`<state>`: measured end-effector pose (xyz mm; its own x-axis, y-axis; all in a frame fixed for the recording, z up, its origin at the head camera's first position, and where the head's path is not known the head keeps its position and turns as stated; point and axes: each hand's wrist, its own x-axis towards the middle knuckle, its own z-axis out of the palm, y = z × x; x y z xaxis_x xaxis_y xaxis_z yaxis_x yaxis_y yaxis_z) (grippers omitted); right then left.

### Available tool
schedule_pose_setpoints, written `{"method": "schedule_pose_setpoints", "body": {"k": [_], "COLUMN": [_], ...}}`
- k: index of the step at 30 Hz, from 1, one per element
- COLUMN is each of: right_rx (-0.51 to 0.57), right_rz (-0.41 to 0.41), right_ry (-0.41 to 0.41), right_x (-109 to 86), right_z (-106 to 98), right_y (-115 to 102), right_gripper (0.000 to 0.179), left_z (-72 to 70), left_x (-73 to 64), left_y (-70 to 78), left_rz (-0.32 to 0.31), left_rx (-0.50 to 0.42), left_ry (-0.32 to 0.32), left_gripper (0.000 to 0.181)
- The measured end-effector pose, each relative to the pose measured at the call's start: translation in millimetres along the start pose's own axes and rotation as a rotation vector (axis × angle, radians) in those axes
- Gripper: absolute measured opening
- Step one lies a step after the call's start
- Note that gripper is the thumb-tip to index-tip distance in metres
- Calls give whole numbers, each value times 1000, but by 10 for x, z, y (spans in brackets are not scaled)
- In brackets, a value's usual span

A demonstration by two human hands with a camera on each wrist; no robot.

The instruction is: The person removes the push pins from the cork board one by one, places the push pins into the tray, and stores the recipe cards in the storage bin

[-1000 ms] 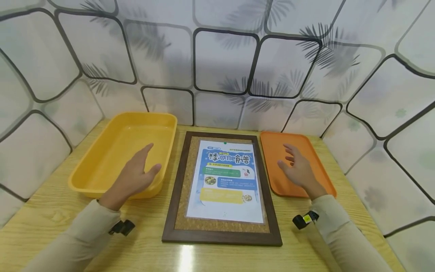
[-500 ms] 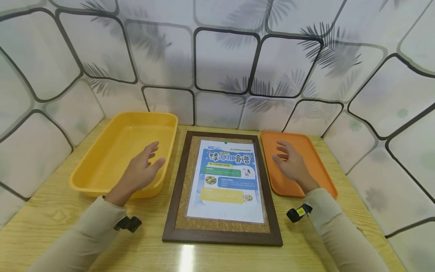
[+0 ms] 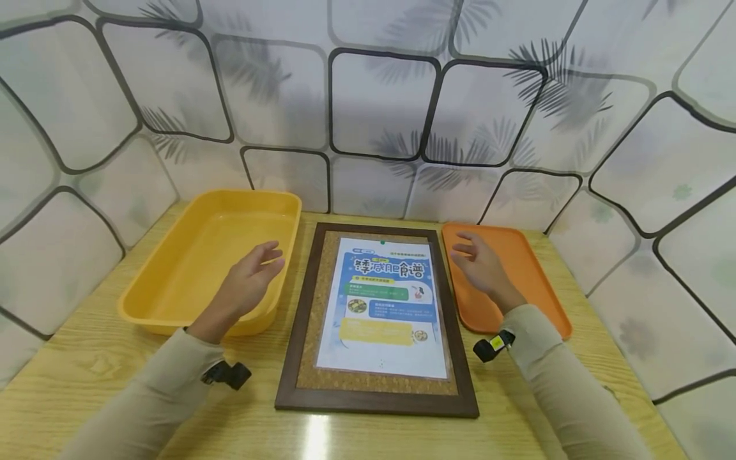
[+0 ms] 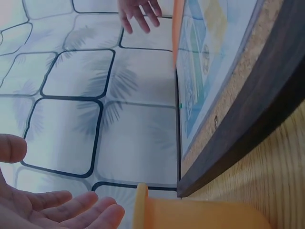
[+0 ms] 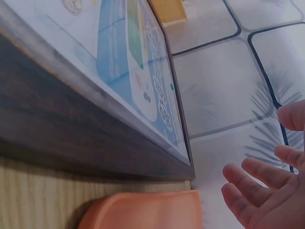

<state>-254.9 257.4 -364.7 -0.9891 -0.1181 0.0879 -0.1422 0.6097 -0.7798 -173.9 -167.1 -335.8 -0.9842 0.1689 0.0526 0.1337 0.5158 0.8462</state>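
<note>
A cork board (image 3: pixel 376 381) in a dark brown frame lies on the table, bearing a blue and white printed sheet (image 3: pixel 382 306) fixed by a green pin (image 3: pixel 382 243) at its top. My left hand (image 3: pixel 244 287) hovers over the right side of the yellow bin (image 3: pixel 209 255), fingers relaxed and holding nothing. Above the orange tray (image 3: pixel 517 275), near the frame's right edge, my right hand (image 3: pixel 483 268) hangs with loosely bent fingers and nothing in them. Both wrist views show the fingers (image 4: pixel 71 210) apart from the board.
Wood-grain table (image 3: pixel 241 428) spreads under everything. A patterned wall covering (image 3: pixel 379 102) with dark outlines and leaf prints rises behind and on both sides. Small black cameras sit on the wrists, at the left cuff (image 3: pixel 227 375) and the right cuff (image 3: pixel 494 345).
Both hands have drifted inward toward the board, left hand to the right and right hand to the left. The bin, board and tray have stayed put.
</note>
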Motion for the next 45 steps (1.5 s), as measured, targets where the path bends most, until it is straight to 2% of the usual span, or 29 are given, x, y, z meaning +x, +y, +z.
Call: {"method": "schedule_pose_setpoints", "body": {"k": [9, 14, 22, 32, 41, 45], "right_rx": [71, 121, 264, 279, 312, 279], "right_rz": [58, 58, 58, 88, 125, 162], "right_ry": [-20, -71, -144, -154, -178, -189], "right_x": [136, 214, 373, 498, 645, 709], "right_z": [124, 182, 290, 383, 521, 576], "right_y": [-58, -101, -151, -155, -134, -134], "right_gripper": [56, 56, 52, 50, 50, 47], "left_z": [84, 152, 232, 360, 470, 522], "left_x": [68, 105, 150, 209, 263, 273], "left_y": [44, 35, 5, 73, 36, 57], "left_rz": [-30, -38, -41, -71, -104, -124], "left_rx": [-127, -156, -196, -235, -261, -255], "left_ry": [-41, -58, -79, -72, -72, -70], "left_gripper": [58, 55, 56, 52, 51, 52]}}
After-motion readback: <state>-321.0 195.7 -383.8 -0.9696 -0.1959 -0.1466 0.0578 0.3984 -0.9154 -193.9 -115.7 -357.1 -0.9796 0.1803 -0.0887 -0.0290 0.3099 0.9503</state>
